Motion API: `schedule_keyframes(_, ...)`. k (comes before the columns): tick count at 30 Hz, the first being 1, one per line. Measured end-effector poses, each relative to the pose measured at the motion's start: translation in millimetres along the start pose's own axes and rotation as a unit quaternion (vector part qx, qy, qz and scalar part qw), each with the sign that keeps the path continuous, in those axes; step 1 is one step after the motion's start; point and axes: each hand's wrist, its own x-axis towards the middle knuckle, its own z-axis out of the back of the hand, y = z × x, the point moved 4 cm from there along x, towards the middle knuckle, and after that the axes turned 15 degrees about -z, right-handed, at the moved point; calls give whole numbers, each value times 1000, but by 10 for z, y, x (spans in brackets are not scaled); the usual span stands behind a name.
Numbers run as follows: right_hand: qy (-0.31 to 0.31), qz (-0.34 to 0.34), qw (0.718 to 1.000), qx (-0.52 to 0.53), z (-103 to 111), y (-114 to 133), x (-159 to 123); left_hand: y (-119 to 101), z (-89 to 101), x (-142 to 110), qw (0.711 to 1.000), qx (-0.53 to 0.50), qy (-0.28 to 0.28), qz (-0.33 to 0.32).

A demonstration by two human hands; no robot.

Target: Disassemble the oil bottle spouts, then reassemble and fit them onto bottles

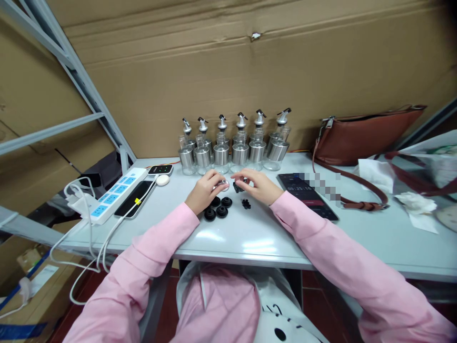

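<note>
My left hand (pixel 206 191) pinches a small shiny silver pourer cap (pixel 223 184) between thumb and fingers. Just right of it, my right hand (pixel 257 185) curls its fingers down over a cluster of small black parts (pixel 238 186); whether one is gripped is too small to make out. Black ribbed stoppers (pixel 222 211) lie in a group below my left hand. A little pile of tiny black pieces (pixel 246 204) sits under my right hand. Behind both hands stand glass bottles with steel sleeves (pixel 240 154), open-necked in front; the back row carries silver pourers (pixel 241 120) with black levers.
To the left are a white power strip (pixel 110 197), a dark phone (pixel 129 208), a small black-screened device (pixel 160 169) and white cables (pixel 103 247). On the right lie a phone showing a timer (pixel 307 197), a brown bag (pixel 367 136) with its strap, and crumpled tissue (pixel 416 202). Cardboard (pixel 228 71) walls the back.
</note>
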Motion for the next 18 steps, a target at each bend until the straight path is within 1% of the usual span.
schedule_keyframes(2, 9, -14, 999, 45, -28, 76, -21, 7, -4, -1, 1000, -18, -15, 4)
schedule_keyframes(5, 42, -41, 990, 125, -122, 101, -34, -16, 1, -2, 998, -37, -37, -19)
schedule_keyframes(7, 69, -70, 975, 199, -188, 83, -31, -31, 7, -6, 997, -46, -50, -28)
schedule_keyframes(10, 87, -117, 937, 318, -244, 67, -22, -45, 18, -9, 997, -35, -64, -34)
schedule_keyframes(12, 85, -137, 912, 377, -245, 85, -19, -46, 15, 0, 998, -14, -52, -38)
schedule_keyframes(14, 70, -148, 896, 414, -224, 114, -20, -37, 13, 16, 999, 12, -24, -40)
schedule_keyframes(18, 46, -161, 882, 440, -183, 163, -37, -6, 49, 60, 996, 58, 43, -53)
